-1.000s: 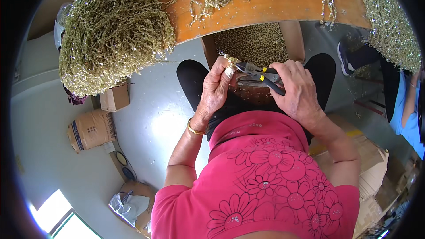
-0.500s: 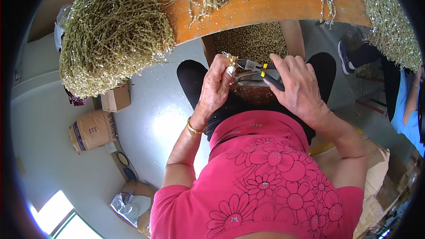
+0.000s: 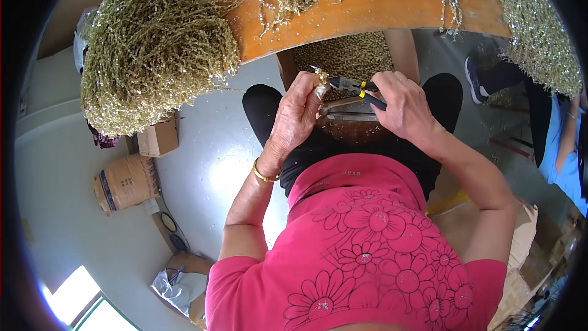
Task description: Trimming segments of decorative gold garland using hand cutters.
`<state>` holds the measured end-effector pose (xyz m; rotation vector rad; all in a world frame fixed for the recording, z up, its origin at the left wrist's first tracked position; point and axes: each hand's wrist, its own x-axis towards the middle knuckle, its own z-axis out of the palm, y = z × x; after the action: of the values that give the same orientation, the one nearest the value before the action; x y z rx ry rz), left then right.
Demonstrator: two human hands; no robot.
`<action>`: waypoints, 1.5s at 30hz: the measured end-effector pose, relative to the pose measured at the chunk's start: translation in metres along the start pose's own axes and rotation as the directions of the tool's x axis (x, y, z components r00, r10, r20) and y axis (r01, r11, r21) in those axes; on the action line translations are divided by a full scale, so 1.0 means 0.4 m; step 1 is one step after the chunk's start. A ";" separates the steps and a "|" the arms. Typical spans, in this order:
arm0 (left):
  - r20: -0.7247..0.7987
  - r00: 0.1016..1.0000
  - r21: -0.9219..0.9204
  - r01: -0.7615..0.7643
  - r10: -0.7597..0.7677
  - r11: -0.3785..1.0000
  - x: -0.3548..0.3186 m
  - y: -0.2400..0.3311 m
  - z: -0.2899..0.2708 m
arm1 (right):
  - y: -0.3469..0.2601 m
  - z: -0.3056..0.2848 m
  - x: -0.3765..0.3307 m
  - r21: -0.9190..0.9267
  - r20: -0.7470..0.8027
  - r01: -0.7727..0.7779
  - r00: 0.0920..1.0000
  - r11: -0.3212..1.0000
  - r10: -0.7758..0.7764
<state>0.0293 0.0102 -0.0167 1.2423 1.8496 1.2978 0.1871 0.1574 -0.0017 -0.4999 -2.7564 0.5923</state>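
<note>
My left hand [image 3: 295, 111] pinches a small shiny gold piece [image 3: 321, 76] between thumb and fingers; its exact kind is too small to make out. A pale wrap seems to cover the thumb tip. My right hand [image 3: 405, 107] is closed round pliers [image 3: 348, 85] with black handles and yellow bands. Their jaws point left and reach the gold piece at my left fingertips. Below both hands, an open box [image 3: 403, 55] between my knees holds a mass of small gold beads [image 3: 343, 53].
Ahead stands an orange-brown wooden table [image 3: 373, 1]. A thick bundle of glittery gold strands [image 3: 160, 49] hangs over its left end, another bundle [image 3: 542, 30] at the right. Cardboard boxes [image 3: 160, 138] stand at left. A co-worker's blue clothing [image 3: 566, 165] shows at far right.
The pliers' handles have come closer together and the jaws have narrowed at the gold piece. My right hand has tightened its fingers. My left hand has barely moved.
</note>
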 end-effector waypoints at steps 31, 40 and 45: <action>0.354 0.935 -0.870 0.340 -0.027 0.356 -0.004 -0.023 -0.024 | -0.005 -0.009 0.059 0.902 0.266 -0.318 0.942 0.292 0.204; 0.402 0.909 -0.785 0.405 -0.112 0.469 -0.001 0.007 -0.027 | -0.027 0.033 0.106 0.948 0.227 -0.227 0.974 0.225 0.026; -0.188 0.976 0.076 -0.097 0.109 0.992 0.019 -0.008 0.015 | -0.053 0.060 0.103 0.345 -0.347 0.228 0.932 0.910 -0.102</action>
<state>0.0299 0.0190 -0.0214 1.3026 1.9994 1.4674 0.1362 0.1469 -0.0057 -0.2379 -2.2676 0.8898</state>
